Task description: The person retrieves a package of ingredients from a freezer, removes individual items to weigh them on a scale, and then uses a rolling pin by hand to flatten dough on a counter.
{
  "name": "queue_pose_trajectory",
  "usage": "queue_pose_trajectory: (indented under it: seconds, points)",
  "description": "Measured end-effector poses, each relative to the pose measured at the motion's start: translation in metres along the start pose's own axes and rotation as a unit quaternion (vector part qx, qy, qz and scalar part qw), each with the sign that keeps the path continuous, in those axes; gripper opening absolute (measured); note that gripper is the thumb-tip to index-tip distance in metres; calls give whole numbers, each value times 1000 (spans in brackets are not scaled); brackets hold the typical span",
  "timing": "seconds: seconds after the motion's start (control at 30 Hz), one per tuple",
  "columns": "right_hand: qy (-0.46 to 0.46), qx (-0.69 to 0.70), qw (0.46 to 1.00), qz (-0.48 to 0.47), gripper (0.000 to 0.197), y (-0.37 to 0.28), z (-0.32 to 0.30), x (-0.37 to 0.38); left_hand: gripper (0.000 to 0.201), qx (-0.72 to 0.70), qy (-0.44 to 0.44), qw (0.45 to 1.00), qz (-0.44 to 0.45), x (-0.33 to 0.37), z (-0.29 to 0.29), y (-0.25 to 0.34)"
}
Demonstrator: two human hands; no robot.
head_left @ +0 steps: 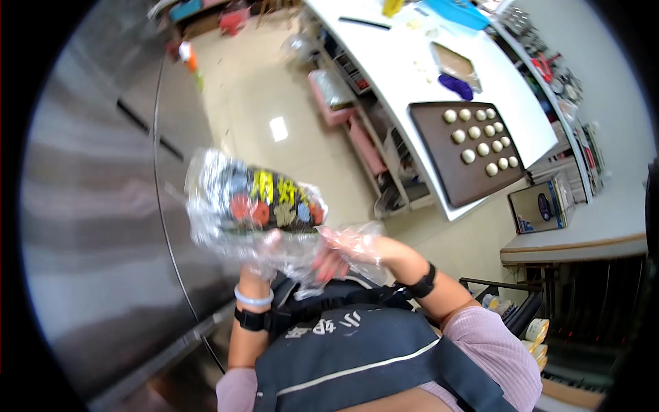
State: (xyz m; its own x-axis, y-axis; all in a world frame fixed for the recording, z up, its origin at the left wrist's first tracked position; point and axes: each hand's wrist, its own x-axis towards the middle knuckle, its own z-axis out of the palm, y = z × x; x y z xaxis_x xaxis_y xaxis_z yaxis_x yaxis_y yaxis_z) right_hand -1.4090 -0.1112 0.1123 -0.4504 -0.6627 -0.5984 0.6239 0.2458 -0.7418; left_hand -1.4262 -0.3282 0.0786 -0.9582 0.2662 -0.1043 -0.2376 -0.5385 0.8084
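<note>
In front of my body I hold a clear plastic bag [209,220] with a dark package [278,202] inside, printed with colourful shapes and yellow characters. My left hand [264,248] grips it from beneath at the near side, its fingers mostly hidden by crinkled plastic. At the bag's right end, my right hand [336,253] has its fingers curled in the loose clear film, which also covers the back of the hand. The right hand is slightly blurred.
Steel cabinet doors [103,206] rise close on my left. To the right, a white table [391,62] carries a dark baking tray [446,165] with several round white dough balls, a purple cloth [456,86] and a blue tray [456,12]. Bins and shelves [405,185] sit under it.
</note>
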Motion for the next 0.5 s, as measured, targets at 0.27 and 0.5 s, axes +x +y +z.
queue_pose_trajectory:
  seconds: [0.27,0.5]
  points:
    - [126,527,778,-318,63,-134,-89,109,54,29,-99,994,-41,207,11,51]
    - [181,538,696,-440,40,-177,-237,116,62,244,-382,891,1,364,18,86]
